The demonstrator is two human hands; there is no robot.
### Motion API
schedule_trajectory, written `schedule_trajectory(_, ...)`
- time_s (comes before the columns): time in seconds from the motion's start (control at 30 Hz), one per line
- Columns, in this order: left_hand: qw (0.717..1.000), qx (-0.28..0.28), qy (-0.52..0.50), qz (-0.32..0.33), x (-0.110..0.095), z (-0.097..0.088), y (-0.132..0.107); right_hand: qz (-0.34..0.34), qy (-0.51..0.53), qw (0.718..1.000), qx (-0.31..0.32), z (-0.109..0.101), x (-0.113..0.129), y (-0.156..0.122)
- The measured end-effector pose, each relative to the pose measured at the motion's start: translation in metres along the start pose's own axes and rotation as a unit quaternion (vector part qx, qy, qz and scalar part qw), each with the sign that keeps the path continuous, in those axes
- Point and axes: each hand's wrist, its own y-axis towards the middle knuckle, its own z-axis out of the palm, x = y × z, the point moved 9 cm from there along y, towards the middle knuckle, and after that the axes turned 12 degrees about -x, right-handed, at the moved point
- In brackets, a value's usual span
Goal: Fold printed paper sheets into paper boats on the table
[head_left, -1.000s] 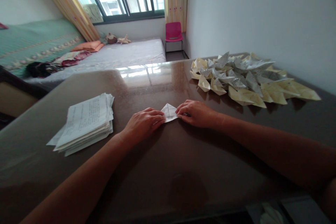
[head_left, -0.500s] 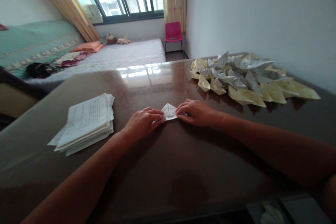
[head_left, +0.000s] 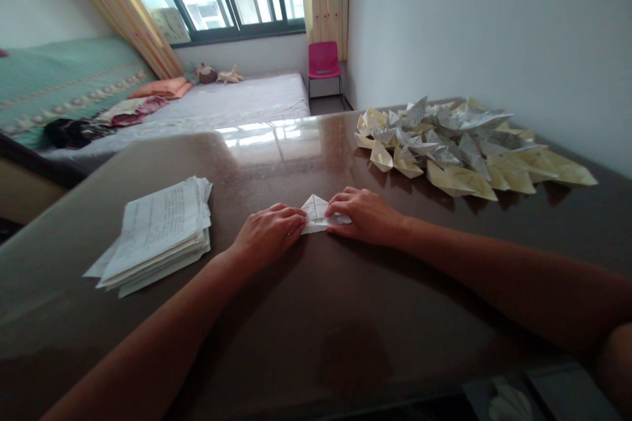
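Note:
A small folded white paper (head_left: 316, 210) with a pointed top lies on the dark glossy table (head_left: 306, 329). My left hand (head_left: 269, 235) rests on its left side, fingers pressed together on the paper. From the right, my right hand (head_left: 365, 214) covers the other side, fingers curled and pinching the paper against the table. Most of the paper is hidden under both hands; only the triangular tip shows between them.
A stack of white sheets (head_left: 158, 233) lies on the table to the left. At the back right, against the wall, is a heap of folded paper boats (head_left: 459, 151). Beyond the table are a bed (head_left: 207, 105), a pink chair (head_left: 323, 62) and a window.
My right hand has slid a little to the left over the folded paper, covering more of it. The left hand has barely moved.

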Motion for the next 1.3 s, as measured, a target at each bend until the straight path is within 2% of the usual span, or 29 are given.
schedule_trajectory(0.13,1.000,0.002,0.024,-0.002,0.000,0.001,-0.001,-0.016,-0.016,1.000,0.001,0.002,0.004,0.000)
schedule_trajectory(0.27,1.000,-0.011,-0.005,-0.022,0.010,0.004,0.000,0.022,0.004,1.000,0.000,0.004,-0.007,0.002)
schedule_trajectory(0.4,0.996,-0.020,-0.045,-0.074,0.024,0.010,0.003,0.069,-0.010,0.998,0.003,0.007,-0.020,0.005)
schedule_trajectory(0.53,0.989,-0.027,-0.066,-0.129,0.036,0.014,0.005,0.085,-0.035,0.996,0.000,0.009,-0.026,0.007)
schedule_trajectory(0.73,0.986,-0.031,-0.035,-0.160,0.041,0.017,0.003,0.093,-0.063,0.994,0.010,0.013,-0.029,0.008)
schedule_trajectory(0.83,0.990,-0.051,0.037,-0.129,0.032,0.012,0.003,0.095,-0.069,0.993,0.011,0.013,-0.030,0.009)
schedule_trajectory(0.93,0.992,-0.081,0.086,-0.034,0.006,0.005,0.005,0.097,-0.069,0.993,0.009,0.012,-0.029,0.009)
schedule_trajectory(1.03,0.994,-0.052,0.088,0.042,-0.021,0.008,0.004,0.096,-0.065,0.993,0.007,0.011,-0.028,0.009)
schedule_trajectory(1.17,0.992,0.029,0.117,0.044,-0.033,0.020,-0.001,0.101,-0.068,0.993,0.009,0.012,-0.029,0.009)
schedule_trajectory(1.3,0.987,0.051,0.148,0.026,-0.032,0.023,-0.003,0.100,-0.076,0.992,0.012,0.011,-0.028,0.008)
